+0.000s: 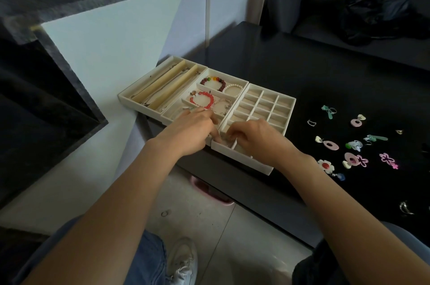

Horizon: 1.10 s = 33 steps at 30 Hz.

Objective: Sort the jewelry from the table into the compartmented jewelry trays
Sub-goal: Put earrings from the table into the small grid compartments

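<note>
Jewelry for the near corner of the grid tray (272, 108) cannot be made out: whatever small piece is being set down is hidden under the fingers. Both hands are bent over that near-left corner. The right hand (253, 138) is curled, fingertips pressed down into the nearest cells, and seems to be pinching something tiny, though that cannot be told for certain. The left hand (193, 131) lies just beside it, fingers curled toward the same corner across the seam with the middle tray (176, 110); whether it holds anything cannot be told. The near edge of the grid tray hangs slightly past the edge of the table (302, 70), so downward pressure there is judged risky.

Loose earrings (353, 145) are scattered to the right of the right hand, well apart from the trays, so that hand is nearer to them and open tabletop lies between. A red bracelet (202, 100) sits in the middle tray beyond the left hand, with a dark bead bracelet (215, 82) behind it. Farthest left, the long tray (160, 84) runs diagonally away, its channels holding thin chains.
</note>
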### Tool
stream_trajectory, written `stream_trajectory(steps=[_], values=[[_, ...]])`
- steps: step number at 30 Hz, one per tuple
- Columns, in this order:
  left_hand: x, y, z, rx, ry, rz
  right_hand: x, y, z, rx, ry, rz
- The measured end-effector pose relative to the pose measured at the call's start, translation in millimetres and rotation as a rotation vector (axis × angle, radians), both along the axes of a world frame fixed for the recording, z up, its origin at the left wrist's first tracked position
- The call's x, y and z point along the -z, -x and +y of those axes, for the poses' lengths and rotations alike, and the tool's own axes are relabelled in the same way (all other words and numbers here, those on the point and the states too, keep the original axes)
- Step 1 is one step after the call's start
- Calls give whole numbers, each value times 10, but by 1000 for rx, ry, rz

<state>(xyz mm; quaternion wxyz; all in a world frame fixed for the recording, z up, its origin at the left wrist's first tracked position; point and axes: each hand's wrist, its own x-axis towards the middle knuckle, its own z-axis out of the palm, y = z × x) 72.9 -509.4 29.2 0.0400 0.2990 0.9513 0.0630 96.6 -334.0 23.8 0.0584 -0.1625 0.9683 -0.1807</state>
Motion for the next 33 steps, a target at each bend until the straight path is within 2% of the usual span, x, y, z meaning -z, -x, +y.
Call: stream_trajectory(steps=[6, 12, 19, 26, 29, 33], values=[[-22, -41, 32, 10, -48, -24, -30, -41, 32, 0, -54, 78], [-20, -77, 88, 39, 5, -15, -52, -66, 12, -23, -90, 108], [-40, -50, 70, 1, -2, 8, 23, -49, 58, -29, -101, 57], [-98, -42, 367, -65, -106, 150, -57, -52, 500, 255, 93, 34], [-66, -44, 657, -60, -186, 187, -46, -91, 810, 395, 64, 39], [16, -58, 1125, 46, -271, 162, -16, -210, 1227, 540, -15, -77]])
